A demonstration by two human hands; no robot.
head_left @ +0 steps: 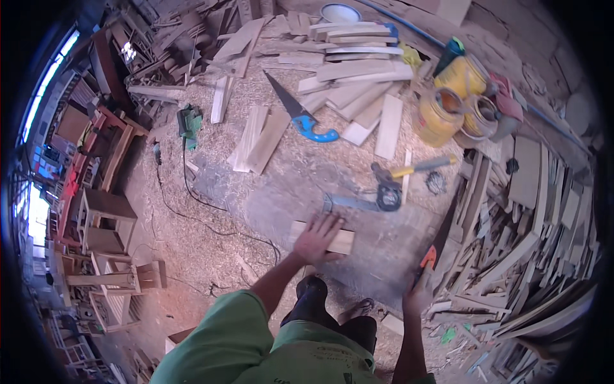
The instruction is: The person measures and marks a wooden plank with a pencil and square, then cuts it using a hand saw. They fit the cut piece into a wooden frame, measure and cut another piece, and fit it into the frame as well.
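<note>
My left hand [318,238] lies flat with fingers spread on a short pale wood board [343,242], pressing it against the worn wooden work surface [281,198]. Part of the board is hidden under the palm. At the right, my right hand [419,296] is closed round the orange and black handle of a handsaw [430,257]. Its dark blade points up and away, beside the work surface's right edge and apart from the board. Just beyond my left fingertips lies a flat metal strip [355,203] joined to a dark, rounded body [388,197].
A hammer [422,167] and a blue-handled saw [299,115] lie farther back amid shavings. Cut boards [364,67] are piled at the far side, near yellow containers [440,116]. Scrap wood [511,224] heaps up at right. A black cord [211,227] trails at left near wooden stools [107,205].
</note>
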